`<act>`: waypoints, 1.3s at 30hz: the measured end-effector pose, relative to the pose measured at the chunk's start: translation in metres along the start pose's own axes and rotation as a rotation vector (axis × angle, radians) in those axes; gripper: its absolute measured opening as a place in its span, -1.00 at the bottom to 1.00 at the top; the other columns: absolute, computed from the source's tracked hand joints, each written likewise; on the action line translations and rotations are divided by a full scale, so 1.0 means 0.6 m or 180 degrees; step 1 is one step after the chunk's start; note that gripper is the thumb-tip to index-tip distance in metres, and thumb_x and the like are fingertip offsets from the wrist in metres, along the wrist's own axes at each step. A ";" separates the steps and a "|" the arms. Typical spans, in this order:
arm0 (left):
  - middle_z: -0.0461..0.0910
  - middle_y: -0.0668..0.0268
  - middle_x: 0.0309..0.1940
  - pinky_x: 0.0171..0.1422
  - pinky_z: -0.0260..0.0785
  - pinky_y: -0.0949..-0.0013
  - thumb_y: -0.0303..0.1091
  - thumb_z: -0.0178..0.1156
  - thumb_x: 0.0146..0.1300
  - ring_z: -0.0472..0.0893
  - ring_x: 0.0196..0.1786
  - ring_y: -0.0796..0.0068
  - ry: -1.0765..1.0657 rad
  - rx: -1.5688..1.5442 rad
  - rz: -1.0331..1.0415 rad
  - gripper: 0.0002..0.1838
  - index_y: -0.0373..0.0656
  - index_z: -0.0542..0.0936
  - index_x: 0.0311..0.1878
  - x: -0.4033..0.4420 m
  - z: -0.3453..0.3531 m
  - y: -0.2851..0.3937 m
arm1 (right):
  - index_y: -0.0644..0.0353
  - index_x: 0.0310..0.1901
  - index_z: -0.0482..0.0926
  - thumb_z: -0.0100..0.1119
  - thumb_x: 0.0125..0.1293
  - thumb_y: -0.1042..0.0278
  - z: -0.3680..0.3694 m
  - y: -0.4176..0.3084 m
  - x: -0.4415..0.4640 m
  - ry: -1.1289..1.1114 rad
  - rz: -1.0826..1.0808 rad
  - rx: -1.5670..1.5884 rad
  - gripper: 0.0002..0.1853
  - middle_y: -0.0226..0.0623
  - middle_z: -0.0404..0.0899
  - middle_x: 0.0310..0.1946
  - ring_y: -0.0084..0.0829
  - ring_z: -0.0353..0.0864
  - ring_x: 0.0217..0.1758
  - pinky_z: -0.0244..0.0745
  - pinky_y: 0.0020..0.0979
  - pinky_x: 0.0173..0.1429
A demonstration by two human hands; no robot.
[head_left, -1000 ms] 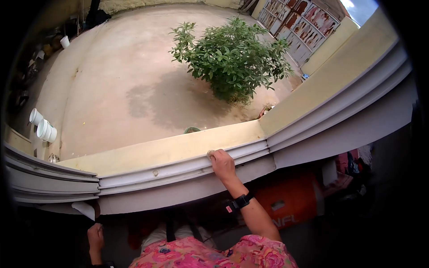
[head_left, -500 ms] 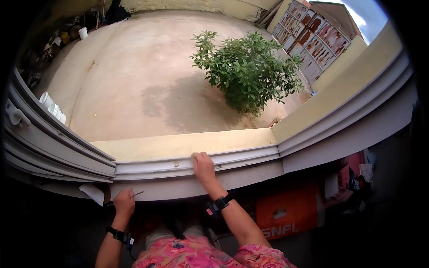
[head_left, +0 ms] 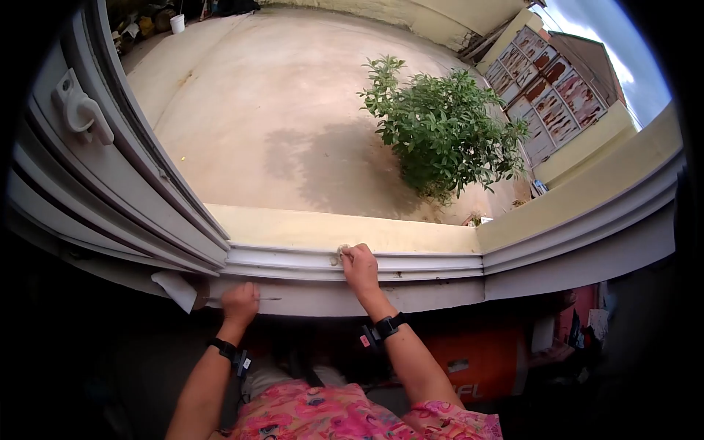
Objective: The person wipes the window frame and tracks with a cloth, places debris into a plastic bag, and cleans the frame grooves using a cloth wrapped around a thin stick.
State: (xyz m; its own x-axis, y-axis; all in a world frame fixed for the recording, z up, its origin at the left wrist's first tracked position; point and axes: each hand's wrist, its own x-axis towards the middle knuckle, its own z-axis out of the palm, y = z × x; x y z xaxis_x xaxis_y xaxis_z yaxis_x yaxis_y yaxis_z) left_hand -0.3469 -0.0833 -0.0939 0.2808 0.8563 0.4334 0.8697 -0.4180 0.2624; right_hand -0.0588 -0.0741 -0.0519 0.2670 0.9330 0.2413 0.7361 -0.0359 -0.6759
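Observation:
A white window frame's lower track (head_left: pixel 433 262) runs across the middle of the view. My right hand (head_left: pixel 361 270) is at the track, its fingers pinched on a small pale tan wad (head_left: pixel 342 253) whose material I cannot make out. Below and to the left, my left hand (head_left: pixel 239 302) is closed around a thin metal rod-like tool (head_left: pixel 269 298), its tip pointing right over the inner sill (head_left: pixel 323 299). Left of that hand lies a white sheet-like piece (head_left: pixel 174 288) with a brown part beside it. Small dark specks show in the track.
The sliding window panel (head_left: pixel 139 161) with a white latch (head_left: pixel 82 114) stands on the left. Outside are a concrete yard (head_left: pixel 242 88), a leafy bush (head_left: pixel 451 132), a white bucket (head_left: pixel 177 24) and a rusty gate (head_left: pixel 546 84). An orange box (head_left: pixel 477 359) sits below the sill.
The view has shifted, so the window and yard appear farther right. My right hand has moved left along the track, toward a pale spot there. My left hand still holds the thin tool.

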 end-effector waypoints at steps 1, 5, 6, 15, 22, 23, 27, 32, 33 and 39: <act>0.38 0.23 -0.69 -0.56 0.27 0.16 -0.31 0.13 0.03 0.42 -0.63 0.15 0.0021 -0.0033 0.0048 -0.80 -0.07 0.37 -0.62 0.002 0.001 -0.002 | 0.20 -0.37 0.57 0.15 0.08 0.43 0.038 -0.030 -0.004 -0.0098 0.0013 0.0161 -0.92 -0.17 0.46 -0.37 -0.11 0.51 -0.31 0.43 -0.25 -0.22; 0.38 0.25 -0.70 -0.56 0.27 0.18 -0.30 0.14 0.00 0.43 -0.63 0.17 -0.0002 -0.0037 0.0045 -0.80 -0.05 0.36 -0.64 -0.001 0.005 -0.010 | 0.19 -0.37 0.58 0.15 0.07 0.45 0.063 -0.077 0.019 -0.0534 -0.0201 -0.0140 -0.92 -0.17 0.47 -0.38 -0.12 0.51 -0.30 0.44 -0.25 -0.20; 0.39 0.27 -0.70 -0.57 0.27 0.18 -0.31 0.14 -0.01 0.43 -0.63 0.18 0.0031 -0.0028 0.0039 -0.80 -0.04 0.36 -0.65 -0.001 0.005 -0.010 | 0.20 -0.38 0.59 0.17 0.05 0.45 0.043 -0.057 0.025 -0.0626 -0.0299 -0.0099 -0.91 -0.17 0.49 -0.41 -0.14 0.52 -0.32 0.44 -0.27 -0.21; 0.38 0.32 -0.71 -0.58 0.26 0.21 -0.34 0.14 -0.06 0.42 -0.65 0.24 0.0116 -0.0151 0.0046 -0.81 -0.02 0.35 -0.67 0.001 0.003 -0.006 | 0.22 -0.37 0.64 0.23 -0.02 0.43 -0.108 0.090 0.018 -0.0084 0.0525 -0.0661 -0.86 -0.18 0.54 -0.41 -0.24 0.57 -0.35 0.47 -0.37 -0.21; 0.38 0.27 -0.71 -0.52 0.30 0.18 -0.32 0.12 -0.02 0.44 -0.61 0.21 0.0116 -0.0376 0.0008 -0.79 -0.05 0.34 -0.68 0.000 0.007 -0.006 | 0.22 -0.51 0.57 0.17 0.01 0.48 0.100 -0.094 0.028 -0.0478 -0.0409 -0.0101 -0.96 -0.17 0.48 -0.46 -0.18 0.52 -0.37 0.43 -0.31 -0.25; 0.38 0.27 -0.71 -0.52 0.30 0.18 -0.32 0.12 -0.02 0.44 -0.61 0.21 0.0133 -0.0355 -0.0009 -0.79 -0.05 0.34 -0.68 0.001 0.004 -0.006 | 0.22 -0.50 0.58 0.17 0.01 0.47 0.120 -0.108 0.033 -0.0536 -0.0518 -0.0102 -0.96 -0.17 0.48 -0.46 -0.17 0.52 -0.37 0.43 -0.30 -0.25; 0.39 0.32 -0.71 -0.53 0.31 0.23 -0.33 0.12 -0.03 0.45 -0.61 0.27 0.0132 -0.0265 0.0018 -0.81 -0.01 0.35 -0.67 -0.004 0.008 -0.006 | 0.20 -0.42 0.64 0.20 -0.01 0.41 0.083 -0.104 0.049 -0.0971 -0.0423 -0.0014 -0.90 -0.15 0.52 -0.46 -0.17 0.54 -0.37 0.46 -0.32 -0.22; 0.38 0.37 -0.70 -0.53 0.32 0.27 -0.33 0.12 -0.07 0.47 -0.60 0.34 0.0104 -0.0321 0.0008 -0.84 0.02 0.36 -0.66 -0.010 0.017 -0.010 | 0.19 -0.43 0.66 0.27 -0.07 0.41 -0.033 0.009 0.047 -0.0828 0.0377 -0.0717 -0.88 -0.19 0.55 -0.49 -0.27 0.57 -0.42 0.47 -0.38 -0.27; 0.39 0.36 -0.70 -0.52 0.31 0.25 -0.35 0.12 -0.10 0.46 -0.60 0.31 0.0126 -0.0412 -0.0025 -0.86 0.01 0.37 -0.66 -0.008 0.018 -0.009 | 0.19 -0.44 0.66 0.27 -0.07 0.41 -0.028 0.006 0.047 -0.0748 0.0284 -0.0798 -0.89 -0.20 0.55 -0.49 -0.27 0.57 -0.42 0.47 -0.38 -0.27; 0.40 0.38 -0.69 -0.51 0.34 0.28 -0.33 0.13 -0.11 0.47 -0.60 0.35 0.0126 -0.0295 0.0008 -0.87 0.04 0.38 -0.65 -0.007 0.016 -0.007 | 0.20 -0.50 0.62 0.19 -0.04 0.43 0.097 -0.125 0.054 -0.0976 -0.0327 -0.0179 -0.93 -0.17 0.51 -0.48 -0.19 0.54 -0.38 0.46 -0.30 -0.24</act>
State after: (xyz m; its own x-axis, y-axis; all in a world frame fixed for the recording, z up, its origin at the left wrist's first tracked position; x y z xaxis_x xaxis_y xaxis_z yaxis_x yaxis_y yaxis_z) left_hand -0.3476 -0.0825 -0.1052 0.2649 0.8434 0.4675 0.8273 -0.4479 0.3392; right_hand -0.1418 -0.0203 -0.0341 -0.0039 0.9968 0.0795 0.7849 0.0523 -0.6174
